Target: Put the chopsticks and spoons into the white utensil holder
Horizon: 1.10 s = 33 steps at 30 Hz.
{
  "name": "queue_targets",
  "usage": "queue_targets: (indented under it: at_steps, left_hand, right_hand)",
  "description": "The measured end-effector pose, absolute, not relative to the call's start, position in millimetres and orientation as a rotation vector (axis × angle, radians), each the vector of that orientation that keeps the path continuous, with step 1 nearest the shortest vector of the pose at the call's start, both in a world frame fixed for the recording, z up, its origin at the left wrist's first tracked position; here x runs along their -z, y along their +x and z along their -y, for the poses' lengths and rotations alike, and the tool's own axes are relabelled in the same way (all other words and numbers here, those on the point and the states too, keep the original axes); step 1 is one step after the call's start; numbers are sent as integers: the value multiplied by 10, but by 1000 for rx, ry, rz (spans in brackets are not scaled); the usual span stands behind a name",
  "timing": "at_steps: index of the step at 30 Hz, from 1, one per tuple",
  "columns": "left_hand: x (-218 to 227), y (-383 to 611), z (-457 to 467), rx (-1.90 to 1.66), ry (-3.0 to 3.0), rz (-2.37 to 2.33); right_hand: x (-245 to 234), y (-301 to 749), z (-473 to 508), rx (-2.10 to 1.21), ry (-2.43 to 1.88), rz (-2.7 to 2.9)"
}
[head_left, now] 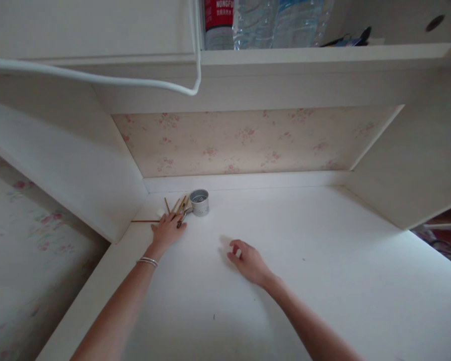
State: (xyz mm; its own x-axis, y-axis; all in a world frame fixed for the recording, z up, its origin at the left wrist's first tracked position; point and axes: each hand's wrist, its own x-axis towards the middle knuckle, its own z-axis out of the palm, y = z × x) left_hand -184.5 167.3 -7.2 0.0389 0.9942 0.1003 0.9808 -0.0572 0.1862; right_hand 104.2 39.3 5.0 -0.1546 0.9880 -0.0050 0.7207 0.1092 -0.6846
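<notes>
Beside the silvery cup (202, 207), the left hand (168, 232) is held palm-down, fingers spread, at brown sticks (167, 205) (thin, fanned).

Left hand (169, 230) hides lower ends of the thin sticks (167, 205); grip unclear. Bottles (255, 22) cropped by top edge. Both forearms (116, 306) cut at bottom. Specks (214, 317) on white tabletop (195, 281) too small to ID. Dark item (355, 39) on shelf (323, 54): can't tell.
</notes>
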Motion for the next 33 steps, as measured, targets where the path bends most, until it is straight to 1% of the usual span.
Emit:
queue_targets:
  at_steps: [7, 11, 16, 22, 33]
  left_hand:
    - [217, -1884, -1516, -493, 2401, -1994]
    - [297, -1849, -1256, -528, 2441, -1996]
    - [396, -1703, -813, -617, 2424, -2007]
    - [388, -1464, -356, -684, 2377, -2091]
    - [283, -961, 25, -635, 2301, -2058]
  right_hand:
    - [-447, 571, -1331, -699, -1663, 2056]
    - [-523, 280, -1650, -619, -1695, 2131]
    - [-530, 216, -1755, -519, -1696, 2174]
    - [-509, 526, -1456, -400, -1683, 2093]
    - [-247, 1522, -120, -251, -1650, 1835]
